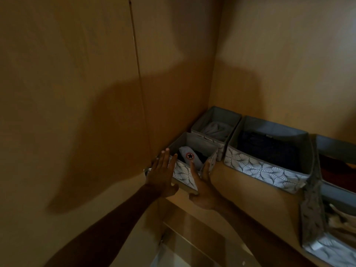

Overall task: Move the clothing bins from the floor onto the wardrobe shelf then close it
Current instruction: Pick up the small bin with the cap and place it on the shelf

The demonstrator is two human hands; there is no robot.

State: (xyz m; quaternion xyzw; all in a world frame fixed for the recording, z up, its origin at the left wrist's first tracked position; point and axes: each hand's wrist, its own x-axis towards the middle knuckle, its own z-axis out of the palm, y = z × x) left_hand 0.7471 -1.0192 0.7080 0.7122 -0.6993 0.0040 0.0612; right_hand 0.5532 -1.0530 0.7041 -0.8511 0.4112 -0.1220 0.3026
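A small grey fabric bin [185, 175] with a leaf-pattern front sits at the left end of the wooden wardrobe shelf [240, 191], partly overhanging its front edge. It holds folded clothes, one with a star badge. My left hand [162, 174] lies flat with straight fingers against the bin's left side. My right hand [202, 186] is pressed flat against its right front corner. A second small bin [215, 125] stands behind it in the corner. A long bin [269, 151] with dark clothes stands to the right.
More fabric bins [331, 218] crowd the right end of the shelf. The wardrobe's side panel [77, 93] rises close on the left, the back wall [279, 64] behind. Below the shelf a pale floor or lower level [183, 247] shows.
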